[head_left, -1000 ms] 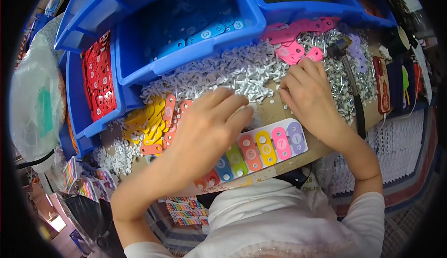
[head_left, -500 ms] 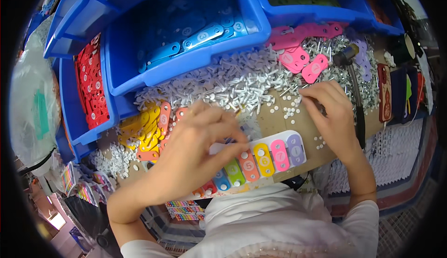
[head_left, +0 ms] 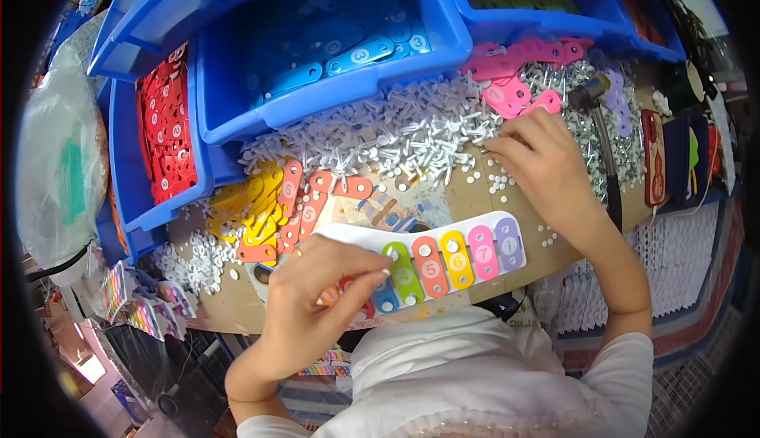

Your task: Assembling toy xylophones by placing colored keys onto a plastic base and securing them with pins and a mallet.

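A toy xylophone with a white base and a row of coloured bars lies in front of me. My left hand covers its left end, thumb and forefinger pinched on a small white piece over the blue bar, beside the green bar. White pin heads show on several bars. My right hand is beyond the xylophone's right end, its fingers closed at the edge of a heap of white pins. Whatever is between those fingertips is hidden. Small white discs lie beneath that hand.
Blue bins at the back hold blue and red bars. Loose yellow bars, orange bars and pink bars lie around the pins. A hammer rests at the right by metal pins. More white discs lie left.
My left hand has drawn back toward me and left, uncovering the green bar and the base's far edge. My right hand has moved from the discs to the white pins, its fingers closing.
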Tool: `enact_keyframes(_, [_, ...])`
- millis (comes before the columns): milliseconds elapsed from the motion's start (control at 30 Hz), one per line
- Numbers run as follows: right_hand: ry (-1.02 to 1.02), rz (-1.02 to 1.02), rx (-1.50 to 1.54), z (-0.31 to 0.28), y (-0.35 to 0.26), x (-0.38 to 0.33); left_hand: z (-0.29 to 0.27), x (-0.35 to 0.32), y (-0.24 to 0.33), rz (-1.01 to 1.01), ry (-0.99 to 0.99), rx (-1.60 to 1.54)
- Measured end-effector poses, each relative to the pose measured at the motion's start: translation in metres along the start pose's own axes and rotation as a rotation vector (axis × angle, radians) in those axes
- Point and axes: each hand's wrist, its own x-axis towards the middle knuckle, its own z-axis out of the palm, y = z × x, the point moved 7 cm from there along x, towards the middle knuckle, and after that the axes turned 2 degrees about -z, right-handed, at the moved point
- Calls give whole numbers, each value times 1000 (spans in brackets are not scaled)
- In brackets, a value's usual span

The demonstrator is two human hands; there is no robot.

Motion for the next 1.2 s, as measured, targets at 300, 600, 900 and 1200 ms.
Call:
enact_keyframes(300, [-96,11,34,-7,6,-19,1,-29,-5,11,146,-5])
enact_keyframes(600, [77,223,244,-36,-21,-36,44,-32,6,43,9,90])
enact_keyframes(900, [-5,91,582,-21,-79,-59,55,-26,8,37,-14,114])
enact_keyframes(1200, [-37,-324,201,-21,-110,-66,51,-12,15,87,-11,254])
